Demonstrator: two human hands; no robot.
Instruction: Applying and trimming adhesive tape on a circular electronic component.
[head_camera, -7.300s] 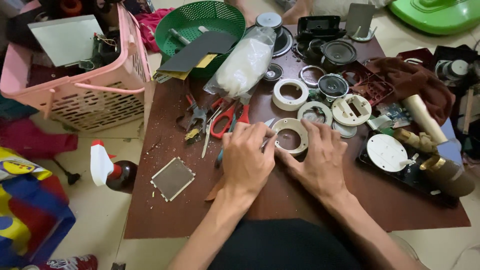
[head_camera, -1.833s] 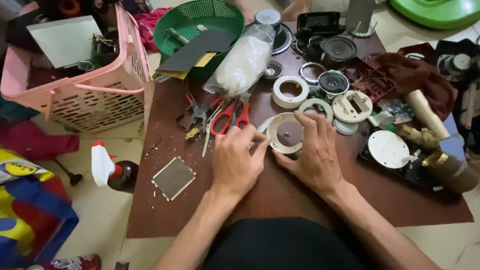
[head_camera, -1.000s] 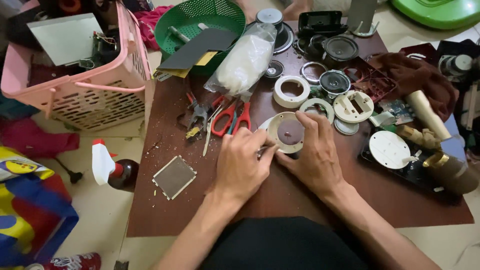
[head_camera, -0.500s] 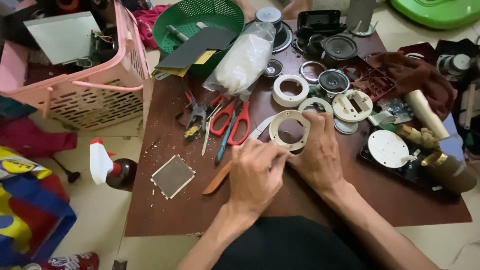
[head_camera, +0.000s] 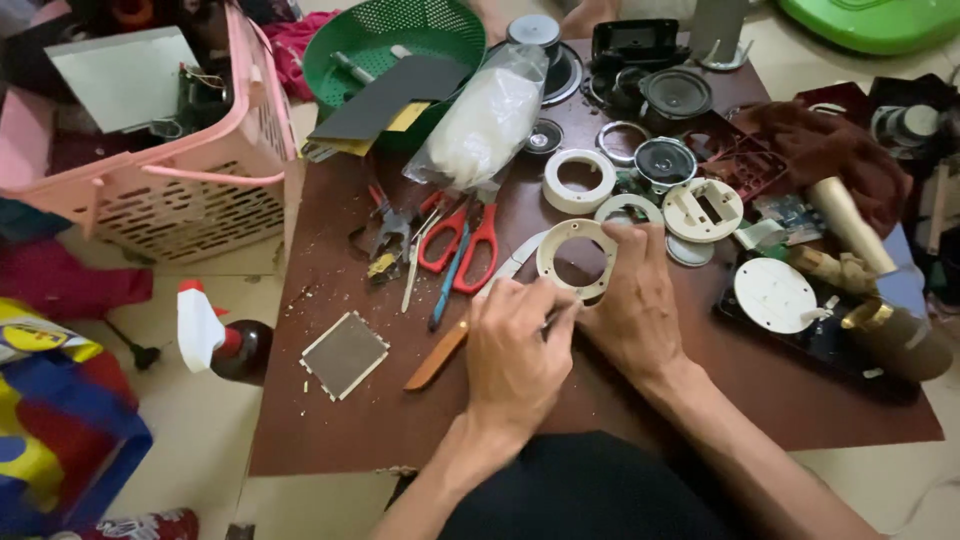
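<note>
The work surface is a low brown table (head_camera: 330, 400) standing on a pale floor, crowded along its far half with speaker parts and hand tools. My right hand (head_camera: 635, 300) grips the cream plastic ring (head_camera: 578, 258) by its near right rim, holding it tilted up off the table just ahead of my knuckles. My left hand (head_camera: 515, 345) is closed in a pinch at the ring's near left edge; something thin appears to be between the fingers, but I cannot tell what it is. In my judgement the ring is light and rigid, a thin moulded frame with small screw ears that could crack if twisted, so it is best held at the solid outer rim, not across the opening. Just to the left lie red-handled scissors (head_camera: 468, 240), a wooden-handled knife (head_camera: 440, 355) and pliers (head_camera: 385, 235), all near enough to snag a sleeve. A second white ring (head_camera: 578, 180) and a round slotted plate (head_camera: 703, 208) sit just beyond. A clear bag of white stuff (head_camera: 485, 125) leans on the green basket (head_camera: 395, 40). A pink crate (head_camera: 190, 180) stands beside the table's left edge.
</note>
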